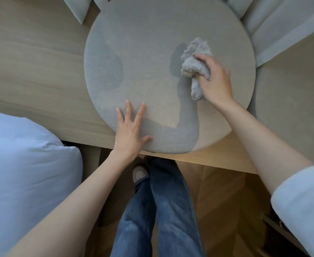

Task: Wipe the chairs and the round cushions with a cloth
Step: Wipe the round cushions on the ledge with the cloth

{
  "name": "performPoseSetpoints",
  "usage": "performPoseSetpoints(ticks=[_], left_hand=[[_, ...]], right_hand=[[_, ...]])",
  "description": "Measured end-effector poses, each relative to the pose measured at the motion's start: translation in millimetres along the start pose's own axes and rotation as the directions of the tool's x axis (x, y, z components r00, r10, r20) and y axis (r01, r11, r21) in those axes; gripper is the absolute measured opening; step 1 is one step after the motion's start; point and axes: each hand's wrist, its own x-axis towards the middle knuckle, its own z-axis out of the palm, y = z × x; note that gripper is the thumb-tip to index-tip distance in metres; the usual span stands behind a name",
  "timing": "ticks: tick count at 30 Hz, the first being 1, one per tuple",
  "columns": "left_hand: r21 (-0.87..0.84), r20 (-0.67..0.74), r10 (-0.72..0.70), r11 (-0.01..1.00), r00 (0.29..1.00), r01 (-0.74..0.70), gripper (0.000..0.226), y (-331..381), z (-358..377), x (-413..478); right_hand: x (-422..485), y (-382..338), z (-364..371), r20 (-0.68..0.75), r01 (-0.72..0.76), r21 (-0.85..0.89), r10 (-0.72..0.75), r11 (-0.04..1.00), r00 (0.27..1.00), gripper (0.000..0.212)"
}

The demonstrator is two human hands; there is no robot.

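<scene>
A large round grey cushion (148, 52) lies on a light wooden bench (32, 67), its near edge hanging slightly over the bench's front. Darker damp streaks run across its left side and down toward its near edge. My right hand (215, 80) grips a bunched fluffy grey cloth (196, 60) and presses it onto the cushion's right half. My left hand (131, 128) lies flat with fingers spread on the cushion's near-left edge.
Grey pillows (274, 34) lean at the back right and another pillow (78, 8) at the back left. A second round cushion (291, 108) sits at the right. A white duvet (22, 173) bulges at the left. My jeans-clad legs (163, 210) stand on herringbone wood floor.
</scene>
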Motion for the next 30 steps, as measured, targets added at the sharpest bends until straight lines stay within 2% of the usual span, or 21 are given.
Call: performPoseSetpoints(ticks=[2, 4, 6, 8, 11, 13, 16, 19, 22, 24, 27, 30], left_hand=[[0.03, 0.029, -0.005, 1.0, 1.0, 0.004, 0.094, -5.0, 4.9, -7.7], [0.035, 0.05, -0.011, 0.999, 0.999, 0.009, 0.091, -5.3, 5.3, -7.4], [0.027, 0.075, -0.028, 0.999, 0.997, 0.026, 0.088, -2.8, 3.1, -3.4], [0.045, 0.086, -0.054, 0.998, 0.995, 0.05, 0.081, -0.8, 0.3, -1.9], [0.158, 0.049, -0.094, 0.984, 0.994, 0.085, 0.06, 7.3, -3.4, -1.1], [0.171, 0.016, -0.129, 0.977, 0.991, 0.125, 0.061, 17.3, -3.8, -2.1], [0.101, -0.008, -0.139, 0.985, 0.99, 0.139, 0.066, 40.8, -1.5, -1.9], [0.087, -0.004, -0.12, 0.989, 0.993, 0.12, 0.073, 70.0, 6.3, 2.5], [0.027, 0.059, -0.147, 0.989, 0.987, 0.145, 0.077, 95.7, 19.2, 12.5], [0.029, 0.106, -0.195, 0.981, 0.975, 0.193, 0.082, 106.6, 28.2, 18.3], [0.052, 0.104, -0.229, 0.973, 0.968, 0.225, 0.087, 110.4, 36.4, 22.2], [0.065, 0.107, -0.219, 0.975, 0.97, 0.213, 0.089, 107.7, 36.7, 22.5]], right_hand=[[7.7, -8.8, 26.4, 0.083, -0.055, -0.065, 0.06, 0.996, 0.995, 0.053], [-8.3, -20.1, 55.4, 0.083, -0.073, -0.084, 0.08, 0.994, 0.993, 0.056], [-39.5, -29.2, 74.5, 0.109, 0.019, -0.046, -0.014, 0.999, 0.994, 0.055], [-75.0, -30.8, 81.9, 0.215, 0.126, 0.011, -0.126, 0.992, 0.968, 0.054], [-103.0, -20.7, 72.1, 0.353, 0.083, 0.15, -0.132, 0.985, 0.926, 0.05], [-99.2, -11.8, 50.8, 0.316, -0.014, 0.244, -0.066, 0.97, 0.946, 0.046], [-65.0, 15.1, 1.3, 0.078, -0.053, 0.295, 0.032, 0.954, 0.996, 0.045], [-13.8, 61.2, -46.5, -0.094, 0.031, 0.081, -0.023, 0.996, 0.995, 0.048], [18.7, 106.7, -66.7, -0.07, -0.043, -0.102, 0.036, 0.994, 0.997, 0.049], [11.6, 118.5, -57.3, -0.062, -0.084, -0.079, 0.079, 0.993, 0.995, 0.046], [-41.8, 113.3, -24.4, -0.078, -0.061, 0.012, 0.062, 0.998, 0.995, 0.034], [-103.9, 98.5, 1.9, 0.128, -0.049, 0.068, 0.04, 0.997, 0.991, 0.034]])
